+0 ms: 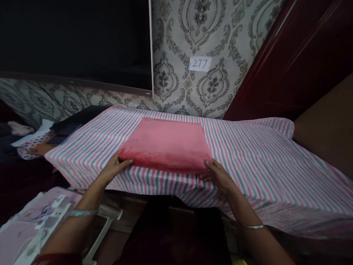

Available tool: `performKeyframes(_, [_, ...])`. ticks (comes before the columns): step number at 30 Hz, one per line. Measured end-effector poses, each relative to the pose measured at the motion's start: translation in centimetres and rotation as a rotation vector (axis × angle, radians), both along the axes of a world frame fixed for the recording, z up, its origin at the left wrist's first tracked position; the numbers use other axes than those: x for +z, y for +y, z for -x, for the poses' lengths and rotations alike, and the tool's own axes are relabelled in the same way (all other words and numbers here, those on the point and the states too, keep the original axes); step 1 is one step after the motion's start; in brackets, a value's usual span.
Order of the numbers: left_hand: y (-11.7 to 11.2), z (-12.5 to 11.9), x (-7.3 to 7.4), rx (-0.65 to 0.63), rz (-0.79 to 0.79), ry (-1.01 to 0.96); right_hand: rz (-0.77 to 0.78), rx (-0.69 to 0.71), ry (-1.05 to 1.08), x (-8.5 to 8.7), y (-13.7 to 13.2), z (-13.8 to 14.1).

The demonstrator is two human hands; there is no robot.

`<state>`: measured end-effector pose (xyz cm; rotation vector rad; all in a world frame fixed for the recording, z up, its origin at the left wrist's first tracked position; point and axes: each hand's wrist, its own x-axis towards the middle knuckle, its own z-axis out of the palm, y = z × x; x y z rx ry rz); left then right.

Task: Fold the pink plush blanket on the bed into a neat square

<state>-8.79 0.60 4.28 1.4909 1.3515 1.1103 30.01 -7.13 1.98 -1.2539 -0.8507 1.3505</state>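
Note:
A folded pink cloth [169,138] with a darker red, plush-looking front edge lies flat on a striped sheet [246,149]. My left hand [112,169] grips its front left corner, thumb along the front edge and fingers partly hidden behind the corner. At the front right corner, my right hand [218,175] pinches the cloth with the thumb on top and the fingers lower down, under the edge. A band circles each wrist.
Behind stands a patterned wall with a paper label [200,63] reading 277. A large dark television [69,39] hangs at upper left. A pink surface [12,240] with cables and a power strip is at lower left. Dark red wood panelling [289,47] leans in at right.

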Motion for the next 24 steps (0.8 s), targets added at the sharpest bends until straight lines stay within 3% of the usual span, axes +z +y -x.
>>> performKeyframes(3, [0.0,0.3,0.2,-0.054,0.031,-0.028,0.014,-0.033,0.011,-0.2,0.2,0.1])
performKeyframes(8, [0.2,0.3,0.6,-0.150,0.045,0.022,0.101,0.040,0.018,-0.5,0.6,0.3])
performKeyframes(13, [1.4,-0.1,1.4,0.067,-0.094,-0.081,-0.073,-0.136,-0.082,0.3,1.1,-0.2])
performKeyframes(16, [0.9,0.0,1.4,0.116,-0.104,-0.042,-0.083,-0.150,-0.114,-0.1,0.5,-0.5])
performKeyframes(21, [-1.0,0.8,0.4,-0.011,0.071,0.031,-0.001,-0.063,-0.135,-1.6,-0.7,-0.6])
performKeyframes(24, [-0.9,2.0,0.6,-0.081,0.111,0.039,0.009,-0.042,-0.158,-1.4,-0.6,-1.3])
